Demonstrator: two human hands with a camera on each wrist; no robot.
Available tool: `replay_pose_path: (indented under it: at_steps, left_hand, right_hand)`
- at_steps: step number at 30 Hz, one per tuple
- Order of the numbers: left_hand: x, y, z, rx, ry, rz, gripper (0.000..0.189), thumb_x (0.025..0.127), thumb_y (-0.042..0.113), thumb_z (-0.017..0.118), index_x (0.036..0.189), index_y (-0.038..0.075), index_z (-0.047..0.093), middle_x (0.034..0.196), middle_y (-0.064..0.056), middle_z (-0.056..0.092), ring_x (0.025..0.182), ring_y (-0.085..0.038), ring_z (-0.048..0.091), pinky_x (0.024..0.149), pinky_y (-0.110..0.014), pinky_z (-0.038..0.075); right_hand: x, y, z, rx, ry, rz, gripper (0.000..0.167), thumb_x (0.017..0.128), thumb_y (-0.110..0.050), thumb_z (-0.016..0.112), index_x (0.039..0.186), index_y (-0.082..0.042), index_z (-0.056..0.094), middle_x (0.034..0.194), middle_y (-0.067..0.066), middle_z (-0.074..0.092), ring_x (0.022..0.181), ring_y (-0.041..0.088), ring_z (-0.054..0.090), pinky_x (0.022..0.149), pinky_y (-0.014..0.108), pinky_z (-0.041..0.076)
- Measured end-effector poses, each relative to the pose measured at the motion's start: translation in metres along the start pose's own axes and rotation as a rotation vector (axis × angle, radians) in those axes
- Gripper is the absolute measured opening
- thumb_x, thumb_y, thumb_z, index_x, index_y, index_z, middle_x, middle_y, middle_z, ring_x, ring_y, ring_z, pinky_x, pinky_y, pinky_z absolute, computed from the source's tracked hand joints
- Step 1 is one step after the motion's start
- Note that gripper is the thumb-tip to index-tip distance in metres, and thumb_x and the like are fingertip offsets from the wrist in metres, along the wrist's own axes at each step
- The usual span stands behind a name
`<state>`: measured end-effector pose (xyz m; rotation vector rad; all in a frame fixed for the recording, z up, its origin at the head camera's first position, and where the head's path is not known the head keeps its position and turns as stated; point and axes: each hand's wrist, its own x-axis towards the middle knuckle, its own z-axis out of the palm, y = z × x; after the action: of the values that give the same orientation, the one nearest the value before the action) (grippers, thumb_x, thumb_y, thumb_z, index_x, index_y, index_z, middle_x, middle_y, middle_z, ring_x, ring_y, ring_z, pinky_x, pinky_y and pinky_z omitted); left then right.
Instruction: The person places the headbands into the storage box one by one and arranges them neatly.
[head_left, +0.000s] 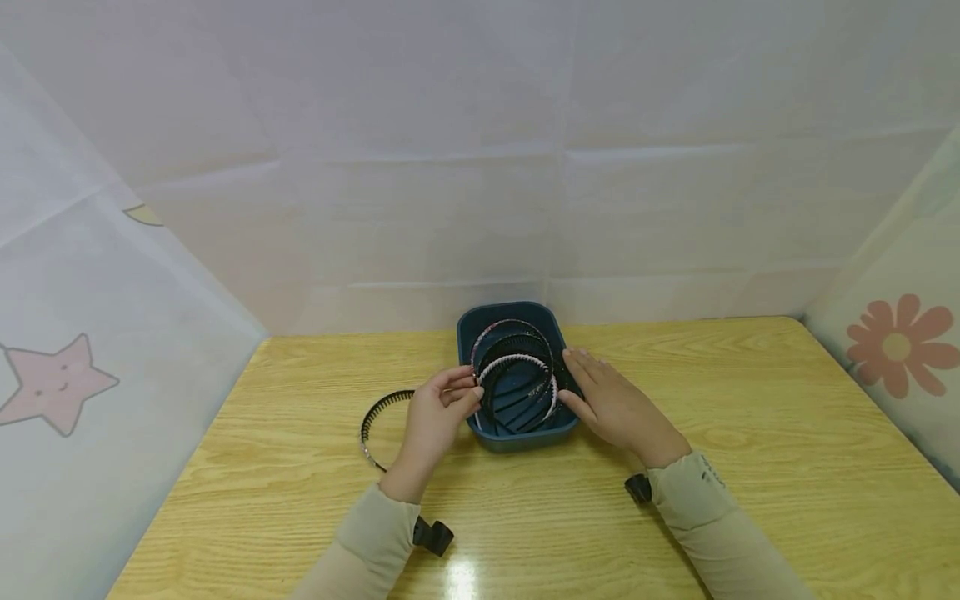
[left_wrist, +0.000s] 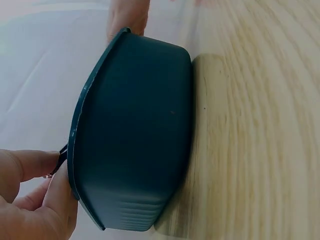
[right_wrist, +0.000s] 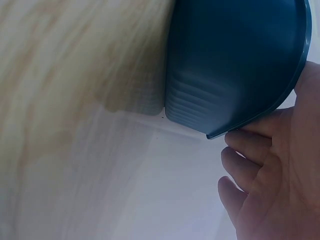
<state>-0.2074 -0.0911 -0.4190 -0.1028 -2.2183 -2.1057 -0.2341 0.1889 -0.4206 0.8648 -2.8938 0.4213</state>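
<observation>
A dark blue plastic bin stands on the table with several headbands inside, among them a whitish-pink one and black toothed ones. At the bin's left rim, my left hand pinches the dark end of a headband between thumb and fingers. My right hand rests along the opposite rim, its fingers fairly straight and touching the edge; nothing is gripped in it. Another black toothed headband lies on the table left of the bin, partly hidden behind my left hand and wrist.
The wooden table extends to both sides of the bin. A pale sheet hangs behind it, close to the bin's far end. Printed sheets with a star and a flower flank the table.
</observation>
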Motion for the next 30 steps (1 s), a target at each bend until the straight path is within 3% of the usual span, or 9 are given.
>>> replay_pose_path:
  at_steps: [6, 11, 15, 21, 30]
  left_hand:
    - [-0.0007, -0.0001, 0.0015, 0.157, 0.025, 0.043, 0.041, 0.094, 0.007, 0.074, 0.132, -0.002, 0.065, 0.115, -0.016, 0.069, 0.103, -0.027, 0.070, 0.080, -0.027, 0.061]
    - [-0.0036, 0.0003, 0.0026, 0.318, 0.061, 0.089, 0.046, 0.091, 0.013, 0.078, 0.134, 0.001, 0.066, 0.110, -0.008, 0.073, 0.102, -0.025, 0.071, 0.087, -0.041, 0.059]
    - [-0.0045, 0.0015, 0.0037, 0.351, 0.078, 0.126, 0.050, 0.090, 0.011, 0.079, 0.136, 0.002, 0.063, 0.108, -0.011, 0.071, 0.101, -0.027, 0.070, 0.088, -0.050, 0.058]
    - [-0.0051, 0.0037, 0.0038, 0.348, 0.062, 0.126, 0.041, 0.089, 0.011, 0.080, 0.128, 0.002, 0.068, 0.108, -0.014, 0.070, 0.099, -0.027, 0.069, 0.090, -0.052, 0.056]
    - [-0.0044, 0.0092, -0.0027, 0.339, 0.017, 0.123, 0.028, 0.095, 0.013, 0.073, 0.122, 0.008, 0.070, 0.109, -0.009, 0.070, 0.099, -0.021, 0.067, 0.079, -0.033, 0.059]
  right_hand:
    - [0.0001, -0.0008, -0.0013, 0.004, 0.001, 0.000, 0.069, 0.110, -0.042, 0.043, 0.159, 0.003, 0.026, 0.162, 0.023, 0.029, 0.150, 0.038, 0.026, 0.123, 0.053, 0.021]
    - [0.0002, -0.0008, -0.0007, 0.007, -0.004, 0.004, 0.069, 0.110, -0.043, 0.043, 0.159, 0.003, 0.025, 0.163, 0.022, 0.029, 0.151, 0.037, 0.026, 0.123, 0.052, 0.021]
    - [-0.0001, -0.0007, -0.0003, 0.011, -0.005, 0.010, 0.070, 0.110, -0.044, 0.042, 0.159, 0.002, 0.024, 0.163, 0.022, 0.028, 0.151, 0.037, 0.026, 0.123, 0.052, 0.020]
    - [0.0001, -0.0012, -0.0009, 0.009, -0.004, 0.008, 0.070, 0.110, -0.044, 0.041, 0.159, 0.002, 0.024, 0.163, 0.021, 0.027, 0.151, 0.037, 0.026, 0.123, 0.054, 0.021]
    - [0.0001, -0.0020, -0.0021, 0.012, -0.007, 0.007, 0.069, 0.110, -0.043, 0.042, 0.159, 0.003, 0.025, 0.163, 0.022, 0.027, 0.151, 0.037, 0.026, 0.122, 0.054, 0.022]
